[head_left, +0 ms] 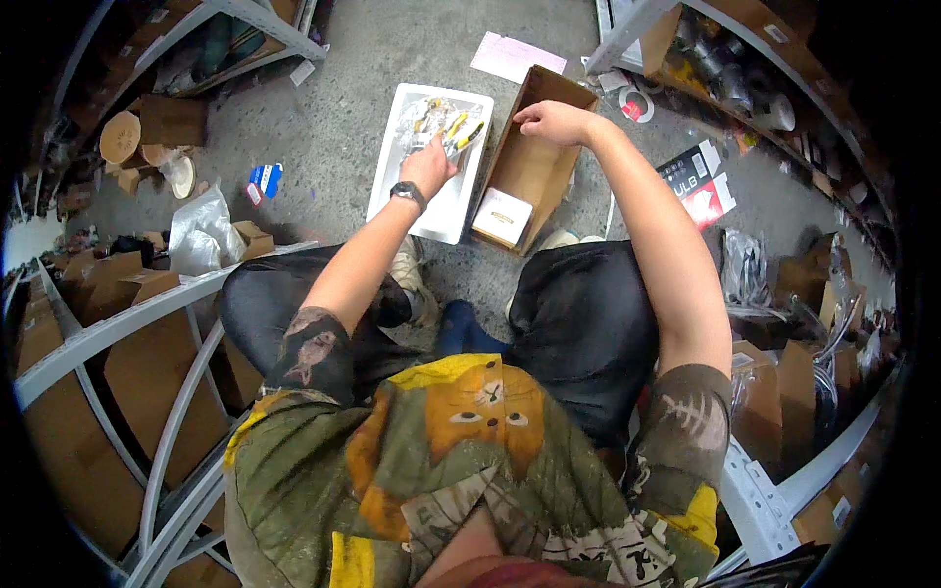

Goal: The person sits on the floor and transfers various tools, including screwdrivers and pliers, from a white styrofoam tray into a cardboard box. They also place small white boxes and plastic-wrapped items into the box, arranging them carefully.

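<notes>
My left hand point(428, 171), with a dark watch at the wrist, reaches down into a white tray point(386, 186). Its fingers close over tools there; pliers point(469, 135) with yellow and black handles jut out beyond them. Where the fingers meet the pliers is partly hidden. Clear plastic packaging point(420, 113) with yellow items lies at the tray's far end. To the right stands an open, long cardboard box point(537, 186). My right hand point(557, 124) hangs over it, fingers curled and tips at its left rim. A small white box point(503, 217) sits in the near end of the cardboard box.
A pink paper sheet point(517, 57) and a roll of tape point(635, 104) lie on the concrete floor. A flattened printed carton point(698, 181) is farther right. Metal shelving point(265, 24) with boxes lines both sides. Behind the tray's left, a clear plastic bag point(203, 232) rests near cartons.
</notes>
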A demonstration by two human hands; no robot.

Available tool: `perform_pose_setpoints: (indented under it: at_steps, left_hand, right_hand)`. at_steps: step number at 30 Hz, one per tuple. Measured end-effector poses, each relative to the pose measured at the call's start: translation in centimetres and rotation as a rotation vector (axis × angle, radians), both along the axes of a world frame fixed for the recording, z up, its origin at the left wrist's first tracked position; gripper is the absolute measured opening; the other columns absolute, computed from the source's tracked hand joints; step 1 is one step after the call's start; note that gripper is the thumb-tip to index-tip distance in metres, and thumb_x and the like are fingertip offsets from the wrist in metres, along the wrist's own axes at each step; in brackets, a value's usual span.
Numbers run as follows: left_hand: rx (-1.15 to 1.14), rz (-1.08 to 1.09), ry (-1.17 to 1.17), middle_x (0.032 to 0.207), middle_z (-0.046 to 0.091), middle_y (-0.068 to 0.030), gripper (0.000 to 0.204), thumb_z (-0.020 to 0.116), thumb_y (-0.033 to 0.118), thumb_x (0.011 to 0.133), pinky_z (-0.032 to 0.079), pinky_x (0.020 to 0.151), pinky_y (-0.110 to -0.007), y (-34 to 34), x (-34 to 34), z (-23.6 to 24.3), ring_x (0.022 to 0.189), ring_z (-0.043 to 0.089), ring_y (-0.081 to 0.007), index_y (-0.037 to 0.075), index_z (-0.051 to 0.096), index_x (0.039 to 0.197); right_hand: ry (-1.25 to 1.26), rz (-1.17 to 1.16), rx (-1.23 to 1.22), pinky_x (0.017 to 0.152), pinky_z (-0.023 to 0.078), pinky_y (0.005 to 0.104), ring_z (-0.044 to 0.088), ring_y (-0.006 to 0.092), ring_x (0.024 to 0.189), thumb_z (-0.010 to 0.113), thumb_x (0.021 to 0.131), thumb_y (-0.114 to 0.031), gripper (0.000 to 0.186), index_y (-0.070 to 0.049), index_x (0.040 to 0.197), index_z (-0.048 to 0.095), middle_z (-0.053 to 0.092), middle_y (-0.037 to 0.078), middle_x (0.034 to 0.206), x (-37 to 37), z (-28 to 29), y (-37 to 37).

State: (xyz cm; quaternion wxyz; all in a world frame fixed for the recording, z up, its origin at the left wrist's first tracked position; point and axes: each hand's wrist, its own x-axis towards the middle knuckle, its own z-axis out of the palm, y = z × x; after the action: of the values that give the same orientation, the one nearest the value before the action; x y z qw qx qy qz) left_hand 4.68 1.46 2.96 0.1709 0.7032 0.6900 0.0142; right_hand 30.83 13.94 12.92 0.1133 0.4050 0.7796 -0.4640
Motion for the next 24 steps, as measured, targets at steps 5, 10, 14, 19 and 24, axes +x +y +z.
perform_pose_setpoints:
  at_steps: [5, 10, 14, 19, 24]
  left_hand:
    - [0.069, 0.006, -0.121, 0.074, 0.065, -0.0240, 0.032, 0.057, 0.025, 0.091, 0.055, 0.062, -0.050, 0.0, 0.8, 4.1, 0.070, 0.067, -0.0403, -0.004, 0.047, 0.100]
    - [0.065, 0.120, -0.261, 0.077, 0.066, -0.0254, 0.030, 0.052, 0.024, 0.091, 0.054, 0.061, -0.052, -1.7, 7.4, 9.8, 0.068, 0.066, -0.0443, 0.000, 0.044, 0.107]
    - [0.331, -0.173, -0.408, 0.091, 0.063, -0.0188, 0.045, 0.061, 0.036, 0.090, 0.052, 0.067, -0.047, -1.3, 8.5, 11.3, 0.080, 0.065, -0.0373, 0.001, 0.048, 0.115]
    - [0.487, 0.412, -0.069, 0.118, 0.049, -0.0235, 0.073, 0.079, 0.035, 0.074, 0.045, 0.095, -0.042, 0.5, -2.2, 2.6, 0.112, 0.051, -0.0350, -0.009, 0.045, 0.121]
    - [-0.058, 0.420, -0.087, 0.127, 0.049, -0.0280, 0.084, 0.080, 0.049, 0.074, 0.043, 0.102, -0.044, 2.0, -7.7, -3.1, 0.120, 0.051, -0.0387, -0.010, 0.046, 0.123]
  right_hand:
    - [0.082, -0.315, -0.247, 0.090, 0.050, 0.0402, 0.063, 0.0196, 0.100, 0.058, 0.095, -0.043, 0.058, -0.007, 0.140, 0.050, 0.065, 0.010, 0.120, -0.5, 0.5, -0.3]
    - [0.460, -0.647, -0.639, 0.083, 0.055, 0.0385, 0.064, 0.0184, 0.097, 0.058, 0.094, -0.053, 0.062, -0.003, 0.131, 0.053, 0.064, 0.010, 0.112, -3.5, 2.7, -2.0]
    - [0.574, -0.657, -0.381, 0.078, 0.058, 0.0349, 0.068, 0.0227, 0.093, 0.058, 0.098, -0.025, 0.034, 0.001, 0.119, 0.055, 0.066, 0.011, 0.103, -1.9, -2.0, 0.6]
    - [0.571, -0.913, -0.485, 0.054, 0.050, 0.0272, 0.069, 0.0158, 0.071, 0.061, 0.095, -0.020, 0.022, -0.003, 0.109, 0.059, 0.072, 0.011, 0.094, 0.8, 0.0, 0.0]
    - [0.469, -0.904, -0.400, 0.050, 0.043, 0.0255, 0.063, 0.0129, 0.063, 0.065, 0.093, -0.026, 0.022, -0.006, 0.104, 0.064, 0.069, 0.006, 0.083, 2.0, -2.1, 0.7]
